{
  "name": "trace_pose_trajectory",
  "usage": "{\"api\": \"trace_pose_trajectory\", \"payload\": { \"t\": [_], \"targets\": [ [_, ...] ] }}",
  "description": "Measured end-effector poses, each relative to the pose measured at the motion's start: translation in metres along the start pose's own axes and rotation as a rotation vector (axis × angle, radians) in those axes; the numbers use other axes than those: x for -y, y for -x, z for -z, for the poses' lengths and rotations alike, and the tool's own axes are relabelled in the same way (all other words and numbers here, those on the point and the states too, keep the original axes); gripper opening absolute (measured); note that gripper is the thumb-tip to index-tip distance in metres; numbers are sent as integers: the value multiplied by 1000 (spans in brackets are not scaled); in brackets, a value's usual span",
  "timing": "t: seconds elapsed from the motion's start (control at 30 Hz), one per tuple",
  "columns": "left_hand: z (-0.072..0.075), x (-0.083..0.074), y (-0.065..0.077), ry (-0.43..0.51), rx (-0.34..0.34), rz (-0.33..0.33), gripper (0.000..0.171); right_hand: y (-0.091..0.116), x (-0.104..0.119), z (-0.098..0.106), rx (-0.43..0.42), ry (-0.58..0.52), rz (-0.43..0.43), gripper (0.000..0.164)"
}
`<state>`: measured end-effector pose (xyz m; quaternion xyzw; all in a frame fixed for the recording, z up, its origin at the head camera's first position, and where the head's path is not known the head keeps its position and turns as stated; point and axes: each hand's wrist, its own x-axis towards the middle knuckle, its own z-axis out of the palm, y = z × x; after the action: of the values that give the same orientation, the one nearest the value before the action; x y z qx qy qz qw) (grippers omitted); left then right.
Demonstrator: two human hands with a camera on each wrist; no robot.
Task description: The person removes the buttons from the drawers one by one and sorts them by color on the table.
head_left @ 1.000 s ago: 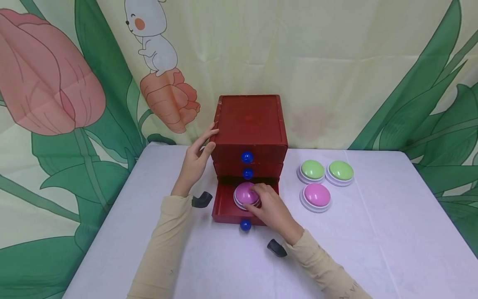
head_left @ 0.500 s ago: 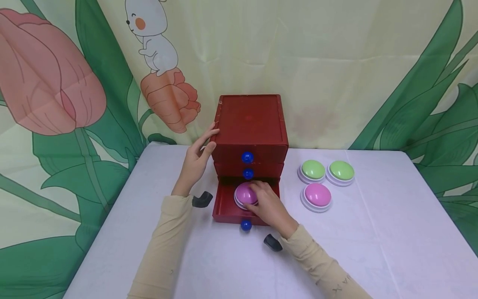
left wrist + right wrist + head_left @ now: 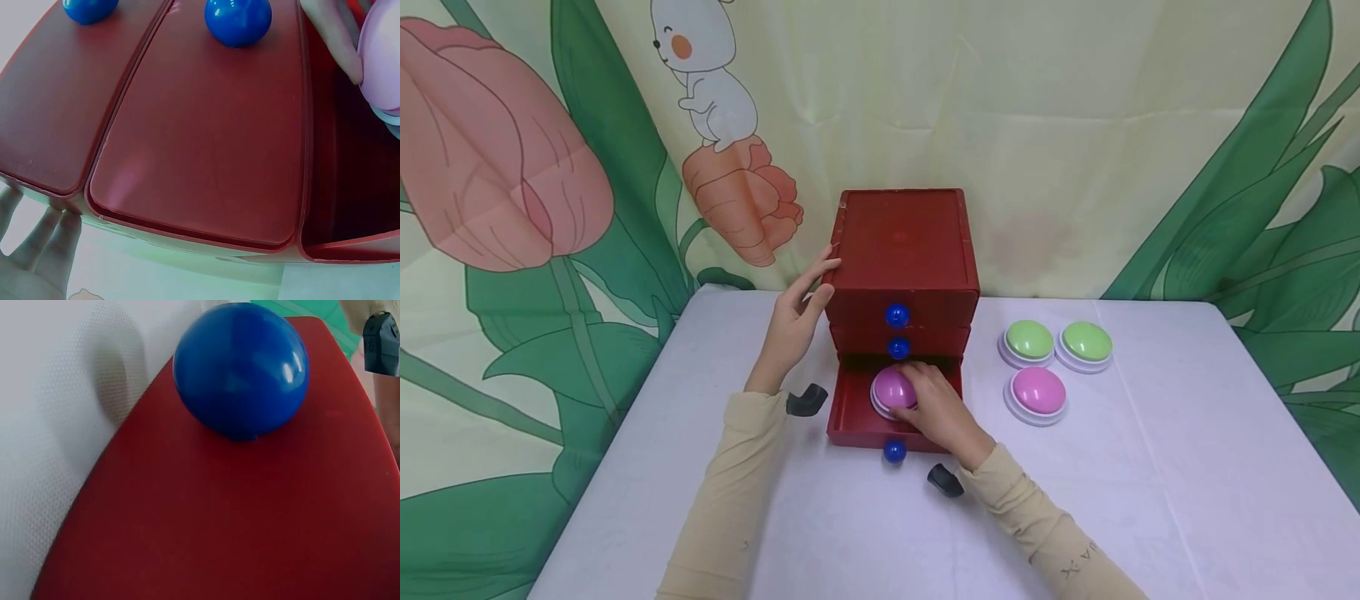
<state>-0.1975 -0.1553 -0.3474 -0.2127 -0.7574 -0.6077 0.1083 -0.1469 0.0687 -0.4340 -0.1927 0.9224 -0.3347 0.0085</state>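
A red cabinet (image 3: 898, 242) with three drawers and round blue knobs stands at the back of the table. Its bottom drawer (image 3: 852, 429) is pulled out. Inside lies a pink domed button (image 3: 891, 388) on a white round base, also at the right edge of the left wrist view. My right hand (image 3: 942, 408) grips it from the right, thumb in front and fingers behind. My left hand (image 3: 790, 325) rests along the cabinet's left side, fingers extended. The right wrist view is filled by the drawer front and its blue knob (image 3: 240, 369); the button is out of sight there.
Right of the cabinet, two green domed buttons (image 3: 1028, 340) sit side by side on the white tablecloth (image 3: 1187, 467). Another pink domed button (image 3: 1038, 392) lies just in front of them. A printed curtain (image 3: 1045, 150) hangs close behind the table.
My right hand has shifted slightly left and back, its fingers closer around the pink button. The button stays in the drawer at nearly the same place. My left hand holds still.
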Motion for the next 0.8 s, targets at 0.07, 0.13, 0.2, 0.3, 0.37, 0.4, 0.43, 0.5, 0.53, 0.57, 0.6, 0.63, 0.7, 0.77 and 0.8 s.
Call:
{"api": "trace_pose_trajectory", "payload": {
  "t": [0.07,0.13,0.2,0.3,0.37,0.4,0.43,0.5,0.53,0.57,0.6,0.63,0.7,0.77,0.8],
  "targets": [
    [0,-1,0,-1,-1,0,42,-1,-1,-1,-7,-12,3,62],
    [0,-1,1,-1,-1,1,42,-1,-1,-1,-13,-17,2,60],
    [0,-2,1,-2,-3,1,42,-1,-1,-2,-20,-18,1,59],
    [0,-2,1,1,-3,2,42,0,-1,-2,-37,-14,0,59],
    [0,-2,1,1,-4,4,42,1,-2,-2,-50,-12,5,58],
    [0,-2,2,2,-4,5,42,1,-1,-2,-53,-14,6,59],
    [1,-2,1,2,-4,5,42,1,-1,-1,-53,-17,8,59],
    [1,-2,2,3,-5,4,42,3,-1,0,-49,-34,9,60],
    [1,-1,2,3,-5,5,42,4,-1,1,-44,-42,9,61],
    [1,-1,2,4,-5,4,42,5,-1,2,-39,-50,10,61],
    [1,-1,1,4,-5,4,42,6,-1,3,-36,-57,13,61],
    [1,0,1,4,-4,4,42,7,-1,5,-37,-62,20,61],
    [1,0,0,3,-2,6,41,9,-1,7,-45,-62,35,61],
    [0,-1,0,-2,-1,6,41,11,-1,10,-59,-53,48,61],
    [0,-1,0,-5,-1,7,41,12,-1,12,-66,-50,53,61]
  ]
}}
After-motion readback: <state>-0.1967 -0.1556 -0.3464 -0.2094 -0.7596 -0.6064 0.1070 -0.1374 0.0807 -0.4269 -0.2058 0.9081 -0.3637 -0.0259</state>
